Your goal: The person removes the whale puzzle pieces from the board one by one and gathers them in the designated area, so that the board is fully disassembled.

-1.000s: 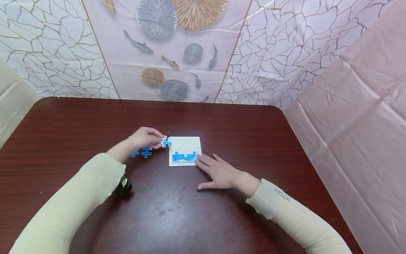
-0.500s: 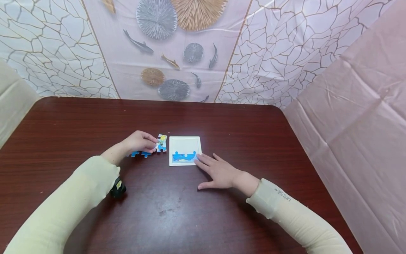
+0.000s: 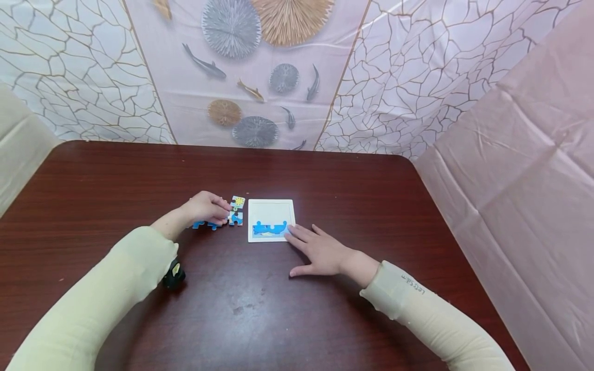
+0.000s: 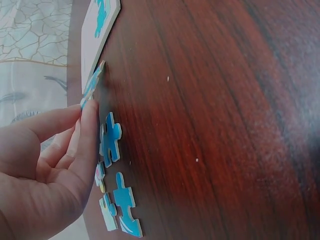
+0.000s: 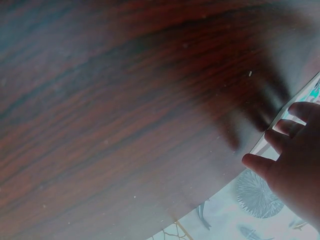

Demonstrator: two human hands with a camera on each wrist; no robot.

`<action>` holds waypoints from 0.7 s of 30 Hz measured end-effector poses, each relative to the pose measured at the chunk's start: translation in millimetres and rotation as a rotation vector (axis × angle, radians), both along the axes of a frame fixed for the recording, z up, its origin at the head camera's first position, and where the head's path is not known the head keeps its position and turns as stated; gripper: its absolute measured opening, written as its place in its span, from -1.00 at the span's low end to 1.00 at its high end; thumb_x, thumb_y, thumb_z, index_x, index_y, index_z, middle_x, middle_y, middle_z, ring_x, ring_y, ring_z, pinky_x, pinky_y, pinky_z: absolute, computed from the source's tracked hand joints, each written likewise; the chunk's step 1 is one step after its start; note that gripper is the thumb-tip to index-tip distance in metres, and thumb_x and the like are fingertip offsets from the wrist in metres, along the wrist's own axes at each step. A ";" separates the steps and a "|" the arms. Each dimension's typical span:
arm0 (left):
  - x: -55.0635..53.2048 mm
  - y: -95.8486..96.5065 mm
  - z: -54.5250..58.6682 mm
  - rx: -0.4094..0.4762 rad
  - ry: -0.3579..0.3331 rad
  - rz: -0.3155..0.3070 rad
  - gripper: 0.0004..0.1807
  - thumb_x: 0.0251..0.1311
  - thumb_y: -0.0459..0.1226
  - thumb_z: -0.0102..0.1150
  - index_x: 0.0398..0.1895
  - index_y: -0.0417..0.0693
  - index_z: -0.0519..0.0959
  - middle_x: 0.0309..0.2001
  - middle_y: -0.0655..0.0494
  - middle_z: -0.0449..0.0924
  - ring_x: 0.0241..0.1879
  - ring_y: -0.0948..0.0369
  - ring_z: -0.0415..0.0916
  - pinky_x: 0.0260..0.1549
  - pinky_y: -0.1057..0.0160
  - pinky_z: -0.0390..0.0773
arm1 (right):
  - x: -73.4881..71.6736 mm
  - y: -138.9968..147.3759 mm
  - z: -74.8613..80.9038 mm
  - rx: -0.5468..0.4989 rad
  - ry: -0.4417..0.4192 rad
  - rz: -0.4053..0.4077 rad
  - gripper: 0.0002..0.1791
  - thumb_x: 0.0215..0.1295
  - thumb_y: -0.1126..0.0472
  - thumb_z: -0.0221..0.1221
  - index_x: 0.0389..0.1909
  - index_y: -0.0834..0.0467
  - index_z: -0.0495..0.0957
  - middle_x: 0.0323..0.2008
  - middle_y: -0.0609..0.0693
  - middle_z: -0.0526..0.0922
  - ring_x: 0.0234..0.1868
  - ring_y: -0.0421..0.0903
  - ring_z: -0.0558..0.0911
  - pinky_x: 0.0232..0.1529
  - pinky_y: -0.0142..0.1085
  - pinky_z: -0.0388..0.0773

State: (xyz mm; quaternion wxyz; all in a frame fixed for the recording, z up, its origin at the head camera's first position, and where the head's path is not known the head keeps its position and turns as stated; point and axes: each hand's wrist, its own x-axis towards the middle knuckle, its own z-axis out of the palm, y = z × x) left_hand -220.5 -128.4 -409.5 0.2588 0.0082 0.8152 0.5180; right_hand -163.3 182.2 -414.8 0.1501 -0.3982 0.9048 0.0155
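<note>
My left hand (image 3: 206, 207) pinches a blue-and-white jigsaw piece (image 3: 235, 219) between thumb and fingers, left of the white puzzle tray (image 3: 271, 210). In the left wrist view that jigsaw piece (image 4: 92, 84) is seen nearly edge-on. A piece with a yellow sun (image 3: 238, 202) sits just behind it. Along the tray's near side runs a row of fitted blue pieces (image 3: 269, 229). My right hand (image 3: 320, 252) is spread flat, its fingertips on the tray's near right corner.
Several loose jigsaw pieces (image 4: 111, 140) lie under and beside my left hand, partly hidden by it in the head view. The dark wooden table (image 3: 371, 206) ends at a patterned cloth wall (image 3: 260, 77) behind.
My left hand has drawn back left from the tray's left edge with a piece. Over the last half second, the pinched piece has shifted slightly nearer. The right hand has stayed still.
</note>
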 end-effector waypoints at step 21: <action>-3.5 12.1 9.7 -0.029 0.057 -0.069 -0.58 0.27 -0.25 0.08 0.13 -0.32 0.44 0.04 -0.28 0.53 -0.15 0.08 0.60 -0.10 0.18 0.63 | 0.2 1.2 -1.9 -0.011 0.005 -0.003 -0.03 0.16 -0.44 -0.04 0.45 0.07 0.02 0.48 0.02 -0.01 0.49 -0.07 -0.01 0.42 0.11 0.00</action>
